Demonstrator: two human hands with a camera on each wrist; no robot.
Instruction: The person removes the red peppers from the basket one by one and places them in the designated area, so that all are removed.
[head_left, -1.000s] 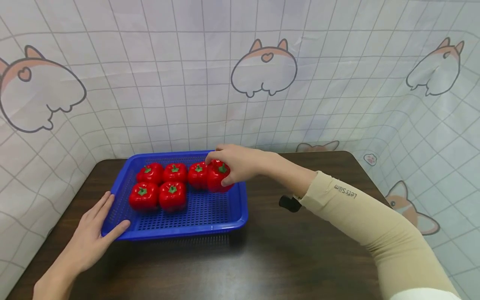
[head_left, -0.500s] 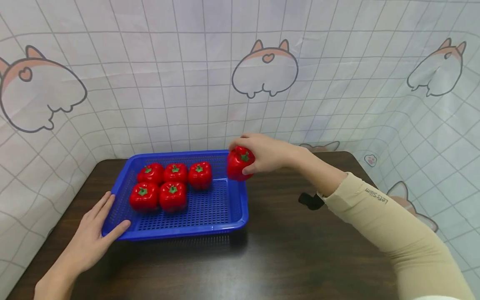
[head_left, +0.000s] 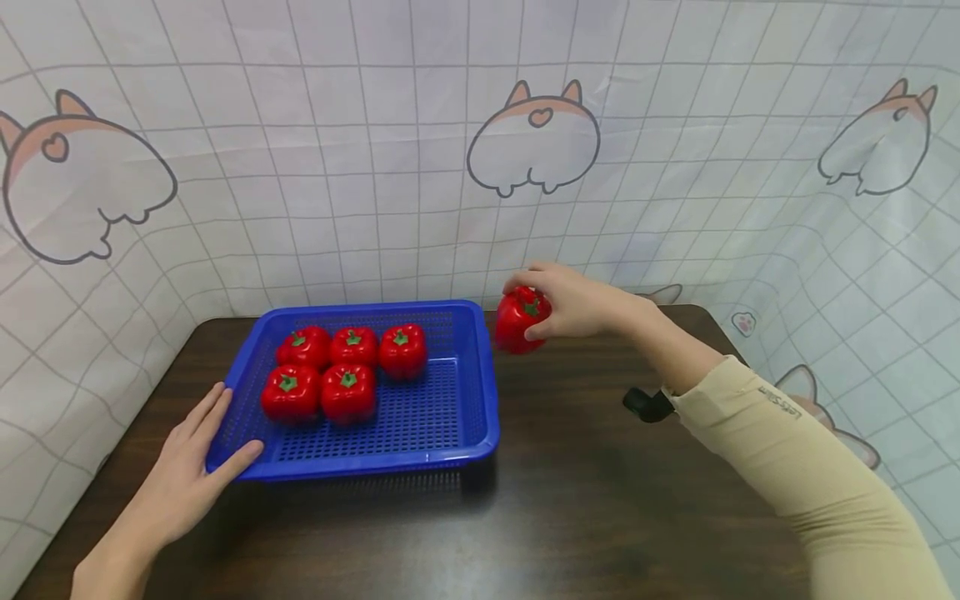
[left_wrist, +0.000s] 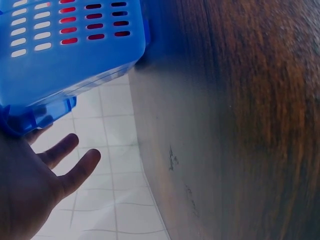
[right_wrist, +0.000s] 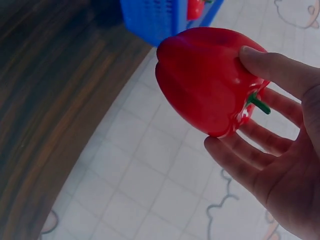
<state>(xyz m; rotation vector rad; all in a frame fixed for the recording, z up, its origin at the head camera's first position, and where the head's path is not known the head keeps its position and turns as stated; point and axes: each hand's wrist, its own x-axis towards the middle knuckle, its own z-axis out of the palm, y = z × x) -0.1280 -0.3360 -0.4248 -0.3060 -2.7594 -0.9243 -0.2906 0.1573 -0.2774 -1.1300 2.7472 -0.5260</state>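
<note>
Red peppers (head_left: 349, 396) looked plastic, smooth and very shiny. Blue basket (head_left: 360, 464) was smooth plastic, bit shiny. Tabletop (head_left: 585, 492) looked like wood, streaky, softly shiny. Wall sheet (head_left: 375, 208) looked like wrinkly cloth, dull. Sleeve (head_left: 802, 467) looked like soft, dull cloth.

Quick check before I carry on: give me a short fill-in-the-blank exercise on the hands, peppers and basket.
1. The right hand holds a red pepper whose stem is coloured ____.
2. Inside the blue basket, the number of other peppers is ____.
3. In the head view, of the basket's left and right ends, the left hand touches the ____ one.
4. Of inside and outside, the held pepper is ____ the basket.

Missing words: green; five; left; outside.
</note>
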